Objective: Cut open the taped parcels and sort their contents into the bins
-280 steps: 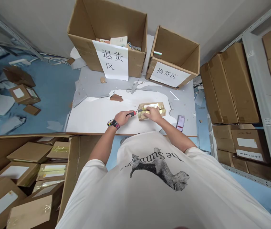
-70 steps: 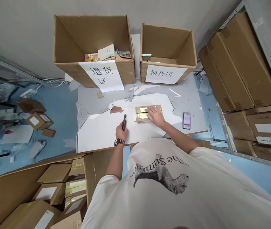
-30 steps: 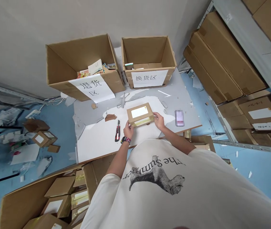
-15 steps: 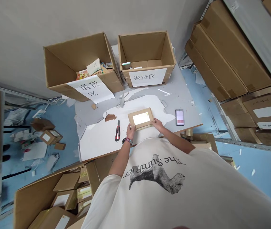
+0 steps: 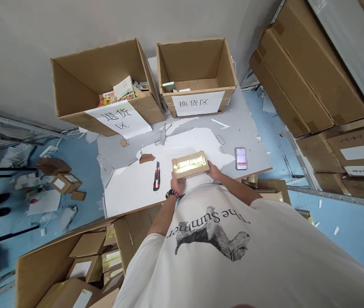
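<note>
A small brown cardboard box [image 5: 190, 165] is held between my two hands above the near part of the table. Shiny clear tape runs along the face turned up toward me. My left hand [image 5: 177, 183] grips its left end, with a patterned watch on the wrist. At its right end my right hand [image 5: 213, 170] is closed round the edge; some fingertips of both hands are hidden behind the box. To the left a red and black utility knife [image 5: 157, 176] lies on the white table surface [image 5: 130, 192]. A phone [image 5: 241, 158] with a lit screen lies to the right.
Two large open cartons stand at the back: the left carton [image 5: 82, 85] holds books and packets, the right carton [image 5: 195, 60] a few small items. Torn paper litters the table. A big box of parcels [image 5: 41, 265] sits at lower left; stacked cartons [image 5: 313, 77] line the right.
The small box has been turned over in my hands: its white label faced up before, and now a taped face shows. My left hand has shifted slightly lower. Knife and phone stay put.
</note>
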The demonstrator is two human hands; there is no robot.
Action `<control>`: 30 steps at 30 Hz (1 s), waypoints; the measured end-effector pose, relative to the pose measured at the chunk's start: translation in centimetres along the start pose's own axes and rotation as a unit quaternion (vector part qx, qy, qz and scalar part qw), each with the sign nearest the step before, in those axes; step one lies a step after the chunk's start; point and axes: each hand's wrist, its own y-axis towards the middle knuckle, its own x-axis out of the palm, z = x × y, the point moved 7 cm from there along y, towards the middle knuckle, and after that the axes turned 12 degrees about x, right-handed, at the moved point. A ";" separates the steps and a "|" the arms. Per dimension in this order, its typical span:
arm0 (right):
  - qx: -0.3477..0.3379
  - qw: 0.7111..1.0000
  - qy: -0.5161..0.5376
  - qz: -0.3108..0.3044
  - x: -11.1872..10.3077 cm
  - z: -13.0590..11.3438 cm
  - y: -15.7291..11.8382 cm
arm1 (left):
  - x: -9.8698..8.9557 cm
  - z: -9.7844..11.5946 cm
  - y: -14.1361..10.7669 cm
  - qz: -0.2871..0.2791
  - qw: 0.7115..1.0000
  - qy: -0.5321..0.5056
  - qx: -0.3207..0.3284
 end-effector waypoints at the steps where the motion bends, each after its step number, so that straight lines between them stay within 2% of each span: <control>1: 0.003 1.000 -0.006 -0.003 -0.1 0.4 -0.2 | -0.2 -0.3 -0.4 0.004 1.000 0.003 -0.013; 5: 0.016 0.999 0.040 0.008 -2.0 0.9 -1.0 | -1.7 -0.3 -0.9 0.021 0.999 -0.015 -0.027; 9: 0.037 0.995 0.094 0.011 -3.6 -0.1 -1.7 | -3.7 0.5 -0.8 0.076 0.992 -0.086 -0.045; 14: 0.045 0.995 0.081 -0.030 -1.1 -2.6 -2.3 | -3.2 2.9 -0.4 0.063 0.993 -0.099 -0.032; 19: -0.006 0.998 0.066 0.016 0.8 -4.0 -2.5 | -2.9 4.3 0.1 0.080 0.993 -0.092 -0.005; 24: -0.026 0.996 0.035 0.072 1.3 -4.0 -2.8 | -3.4 4.3 0.1 0.053 0.994 -0.097 0.012; 27: -0.012 0.996 0.031 0.087 1.4 -4.0 -2.9 | -5.2 3.3 0.4 0.043 0.995 -0.088 0.008; 30: 0.016 0.995 0.032 0.093 1.3 -3.9 -2.9 | -8.9 1.1 0.8 0.075 0.997 0.005 -0.024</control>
